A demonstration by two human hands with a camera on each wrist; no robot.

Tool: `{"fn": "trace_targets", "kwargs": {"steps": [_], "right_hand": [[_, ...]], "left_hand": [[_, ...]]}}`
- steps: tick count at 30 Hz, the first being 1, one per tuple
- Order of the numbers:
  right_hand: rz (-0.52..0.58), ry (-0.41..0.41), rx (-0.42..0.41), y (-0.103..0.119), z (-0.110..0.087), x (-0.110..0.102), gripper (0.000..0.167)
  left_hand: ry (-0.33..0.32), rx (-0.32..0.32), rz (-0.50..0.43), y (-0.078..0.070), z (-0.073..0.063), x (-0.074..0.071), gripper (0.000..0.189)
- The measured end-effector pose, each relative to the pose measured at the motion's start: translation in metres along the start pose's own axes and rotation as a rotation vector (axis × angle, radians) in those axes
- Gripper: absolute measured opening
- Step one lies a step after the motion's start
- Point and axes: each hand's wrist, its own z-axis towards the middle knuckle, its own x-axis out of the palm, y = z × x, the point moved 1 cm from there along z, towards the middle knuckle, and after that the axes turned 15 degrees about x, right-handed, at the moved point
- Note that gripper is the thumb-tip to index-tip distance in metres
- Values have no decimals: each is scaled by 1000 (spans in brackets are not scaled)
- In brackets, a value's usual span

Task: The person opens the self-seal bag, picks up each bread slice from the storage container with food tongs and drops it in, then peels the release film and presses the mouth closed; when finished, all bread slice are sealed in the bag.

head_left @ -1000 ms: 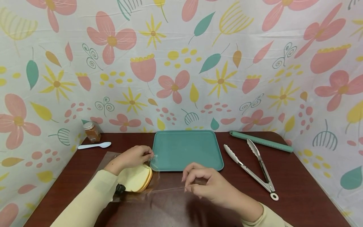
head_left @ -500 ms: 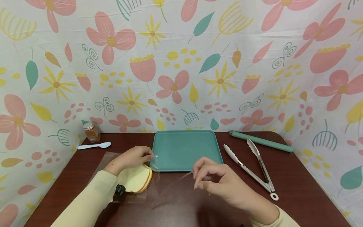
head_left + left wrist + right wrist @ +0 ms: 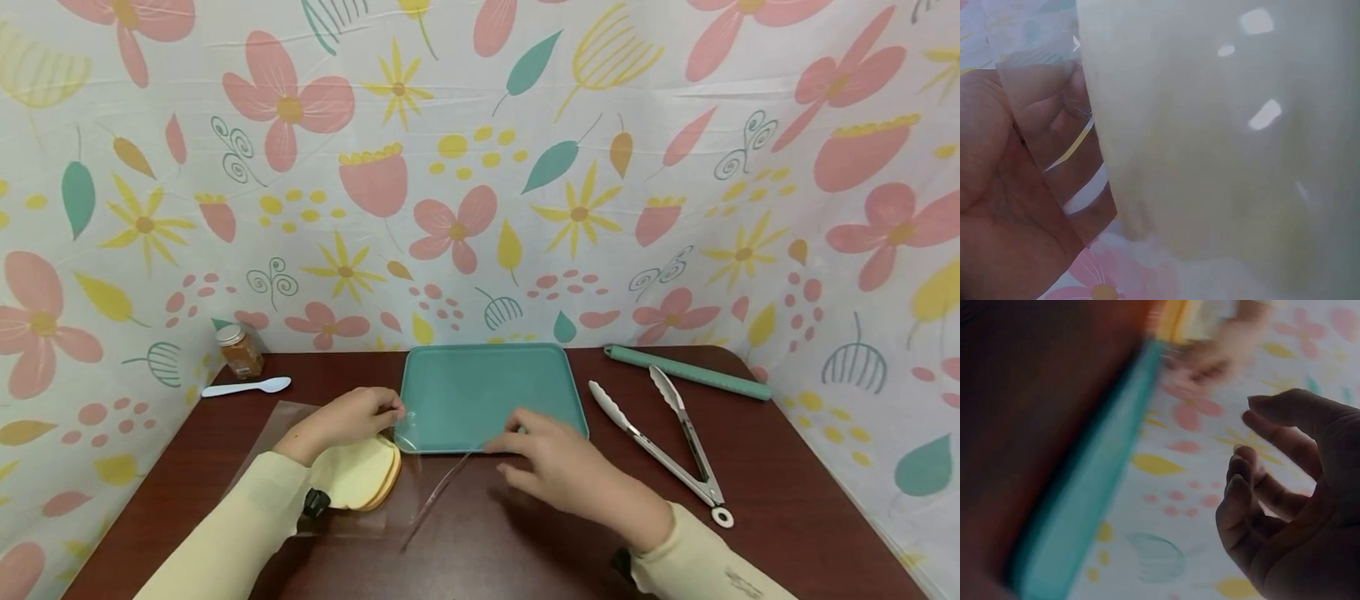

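A stack of sliced bread (image 3: 358, 475) lies inside clear plastic (image 3: 270, 425) on the left of the table. My left hand (image 3: 360, 417) pinches the plastic near the tray's left edge, its forearm over the bread. The left wrist view shows that hand's fingers (image 3: 1054, 144) behind the clear film, with the pale bread (image 3: 1210, 162) large and blurred. My right hand (image 3: 558, 462) hovers over the tray's front edge, thumb and index finger apart. A lifted edge of the plastic (image 3: 438, 496) slants towards its index fingertip; whether they touch, I cannot tell.
A teal tray (image 3: 491, 400) lies at the back middle. Metal tongs (image 3: 663, 450) stand spread to its right, below a green rod (image 3: 690, 372). At the back left are a jar (image 3: 240, 352) with a light lid and a pale blue spoon (image 3: 247, 387).
My right hand first moved right, drawing the plastic's edge along, then came back left over the tray with its finger and thumb parting. The left hand has stayed in place.
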Motion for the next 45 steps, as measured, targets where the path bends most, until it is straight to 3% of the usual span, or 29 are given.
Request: {"fn": "trace_targets", "kwargs": {"steps": [7, 15, 22, 32, 41, 45], "right_hand": [[-198, 57, -109, 3, 37, 49, 22], [-365, -62, -197, 9, 50, 71, 6], [-323, -44, -196, 12, 41, 59, 7], [-261, -6, -208, 16, 11, 30, 12], [-215, -87, -332, 16, -17, 11, 16], [-143, -68, -401, 17, -28, 8, 15]], "left_hand": [[7, -4, 13, 0, 1, 1, 16], [6, -16, 21, 0, 1, 1, 16], [0, -20, 23, 0, -1, 2, 15], [10, -26, 13, -3, 0, 0, 16], [9, -33, 10, 0, 1, 1, 16], [-1, -18, 16, 3, 0, 3, 16]]}}
